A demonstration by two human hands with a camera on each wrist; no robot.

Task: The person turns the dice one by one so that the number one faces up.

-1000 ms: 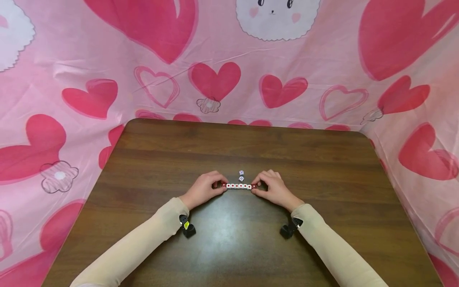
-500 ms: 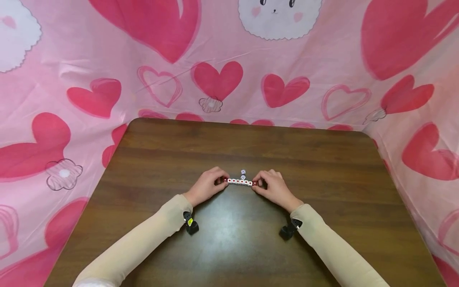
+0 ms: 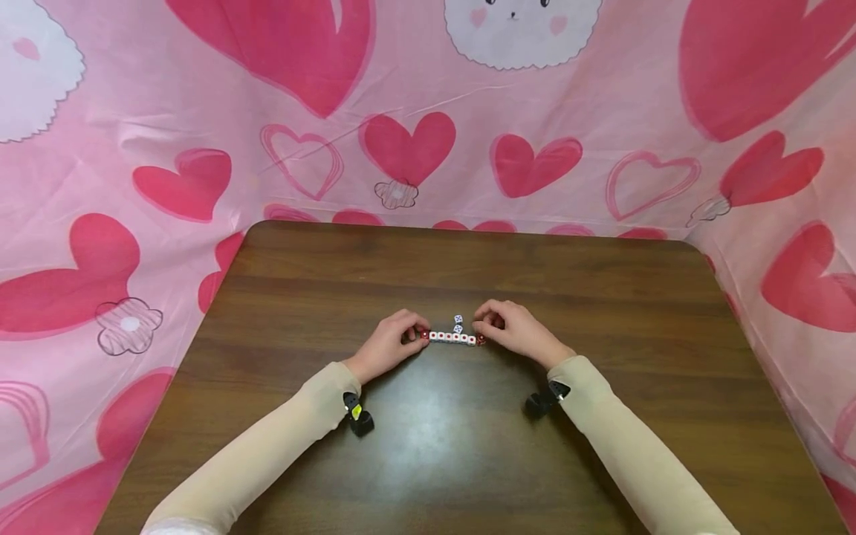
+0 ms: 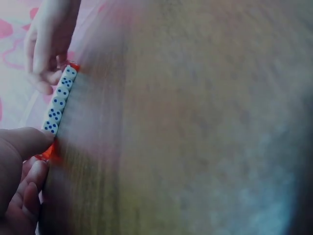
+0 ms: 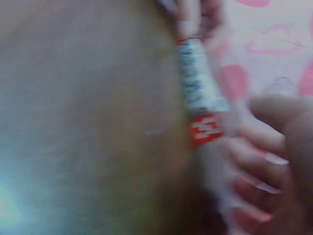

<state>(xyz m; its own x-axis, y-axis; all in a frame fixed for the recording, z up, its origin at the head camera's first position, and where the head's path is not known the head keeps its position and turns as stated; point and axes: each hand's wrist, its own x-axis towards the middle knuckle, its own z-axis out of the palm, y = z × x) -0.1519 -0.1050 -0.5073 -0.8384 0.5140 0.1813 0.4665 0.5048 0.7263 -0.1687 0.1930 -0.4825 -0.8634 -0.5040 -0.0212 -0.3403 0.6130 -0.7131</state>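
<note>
A straight row of several white dice (image 3: 452, 338) lies across the middle of the table, a red die at each end. At the left end, my left hand (image 3: 388, 344) pinches the left red die (image 4: 47, 152) between thumb and fingers. My right hand (image 3: 518, 331) is just beyond the right red die (image 5: 206, 128), its fingers loosely bent and the thumb off the die, holding nothing. Two more white dice (image 3: 458, 319) sit just behind the row, one behind the other. The right wrist view is blurred.
The brown wooden table (image 3: 428, 461) has rounded far corners. Behind it and at both sides hangs a pink cloth (image 3: 468, 96) with hearts. Black wrist cameras (image 3: 361, 423) are worn at both sleeves.
My right hand has let go of the right red die and moved slightly away, upward and right. The left hand keeps its pinch; the row shifted toward the two loose dice.
</note>
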